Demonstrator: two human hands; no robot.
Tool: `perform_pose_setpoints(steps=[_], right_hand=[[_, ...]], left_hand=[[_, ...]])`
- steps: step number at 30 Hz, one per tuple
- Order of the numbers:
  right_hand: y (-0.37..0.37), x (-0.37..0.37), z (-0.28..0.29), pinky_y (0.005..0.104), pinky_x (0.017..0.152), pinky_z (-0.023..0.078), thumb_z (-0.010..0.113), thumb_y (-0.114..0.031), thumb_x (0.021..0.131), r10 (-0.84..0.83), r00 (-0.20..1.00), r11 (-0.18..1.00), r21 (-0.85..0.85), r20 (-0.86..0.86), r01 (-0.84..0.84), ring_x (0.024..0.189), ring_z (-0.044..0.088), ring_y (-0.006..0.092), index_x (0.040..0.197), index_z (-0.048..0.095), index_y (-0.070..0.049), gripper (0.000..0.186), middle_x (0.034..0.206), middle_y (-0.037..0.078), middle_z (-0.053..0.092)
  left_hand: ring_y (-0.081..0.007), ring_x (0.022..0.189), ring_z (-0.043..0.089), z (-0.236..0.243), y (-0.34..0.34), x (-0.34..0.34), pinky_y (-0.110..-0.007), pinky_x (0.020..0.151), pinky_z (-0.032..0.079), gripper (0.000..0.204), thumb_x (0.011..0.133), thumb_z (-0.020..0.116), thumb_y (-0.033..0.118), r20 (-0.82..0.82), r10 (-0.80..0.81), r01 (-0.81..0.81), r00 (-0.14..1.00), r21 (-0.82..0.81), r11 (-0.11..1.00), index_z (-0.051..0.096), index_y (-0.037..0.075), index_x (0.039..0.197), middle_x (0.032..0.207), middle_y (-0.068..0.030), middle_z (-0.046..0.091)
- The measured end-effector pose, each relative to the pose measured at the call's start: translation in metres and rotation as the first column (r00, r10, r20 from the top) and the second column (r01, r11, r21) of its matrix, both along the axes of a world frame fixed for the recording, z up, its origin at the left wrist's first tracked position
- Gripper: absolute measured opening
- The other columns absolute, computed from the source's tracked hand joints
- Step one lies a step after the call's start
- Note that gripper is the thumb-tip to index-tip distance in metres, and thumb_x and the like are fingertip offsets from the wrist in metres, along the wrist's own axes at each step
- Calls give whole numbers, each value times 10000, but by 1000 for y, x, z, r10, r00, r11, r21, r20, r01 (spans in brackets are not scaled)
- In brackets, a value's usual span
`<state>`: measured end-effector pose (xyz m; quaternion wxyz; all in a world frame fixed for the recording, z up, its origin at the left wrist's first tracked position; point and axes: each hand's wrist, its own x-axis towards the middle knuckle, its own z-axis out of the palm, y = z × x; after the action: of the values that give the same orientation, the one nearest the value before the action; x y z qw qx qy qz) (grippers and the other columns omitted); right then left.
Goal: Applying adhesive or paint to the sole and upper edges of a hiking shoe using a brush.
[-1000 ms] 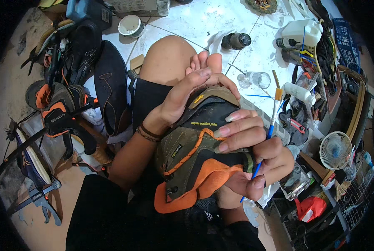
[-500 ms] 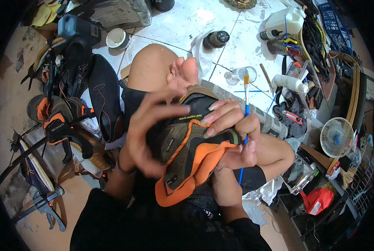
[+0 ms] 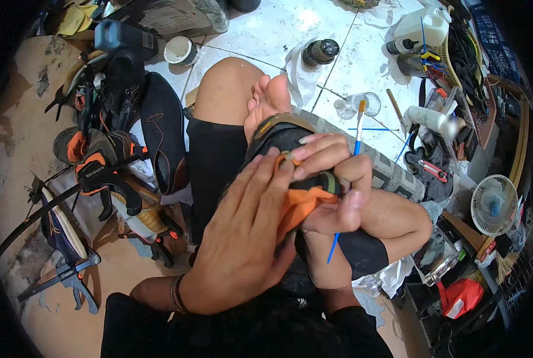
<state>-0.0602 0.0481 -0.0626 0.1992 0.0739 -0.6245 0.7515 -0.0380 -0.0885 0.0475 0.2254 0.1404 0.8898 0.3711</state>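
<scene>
A dark sports shoe (image 3: 299, 206) with orange lining and a brownish sole edge is held over my lap. My left hand (image 3: 236, 230) is closed over its near left side, the fingers lying across the upper and their tips by the orange collar edge. My right hand (image 3: 335, 179) grips the shoe's right side, fingertips close to those of my left. A blue-handled paintbrush (image 3: 359, 134) is also held in my right hand, bristles pointing away from me. Much of the shoe is hidden beneath my left hand.
To my left lie a black shoe (image 3: 164, 134) and a shoe held in black clamps (image 3: 102, 170). Ahead on the white tiles stand a white tub (image 3: 181, 51), a dark bottle (image 3: 321, 52) and a glass jar (image 3: 368, 104). A small white fan (image 3: 493, 204) stands at right.
My left hand, blurred and apart from the shoe before, has come down over it and closed on it. My right hand keeps its hold on shoe and brush. The view has shifted slightly.
</scene>
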Motion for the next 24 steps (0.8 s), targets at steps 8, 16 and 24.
perform_pose_setpoints(steps=[8,16,24], right_hand=[[10,-6,-1,459,876,488,250,-409,1060,89,995,991,-104,54,-83,784,596,292,791,374,-105,424,725,185,650],[149,-36,3,283,766,515,567,-153,1019,-130,937,990,-12,325,141,837,614,133,1223,552,20,268,940,86,655],[221,-54,-55,248,717,538,701,-106,970,-120,886,958,288,448,-16,820,708,141,1022,706,45,160,911,101,752]], left_hand=[[-373,1229,596,-19,13,6,-436,1014,498,783,672,791,-74,-206,181,-191,962,-33,981,539,9,1408,1366,-209,582],[-370,1139,651,-10,16,0,-409,944,535,679,690,756,-89,-213,128,-148,969,-82,986,598,11,1342,1253,-197,651],[-371,1171,617,3,44,-25,-427,904,553,828,664,837,-16,-96,36,-60,995,-252,966,513,7,1425,1332,-208,523]])
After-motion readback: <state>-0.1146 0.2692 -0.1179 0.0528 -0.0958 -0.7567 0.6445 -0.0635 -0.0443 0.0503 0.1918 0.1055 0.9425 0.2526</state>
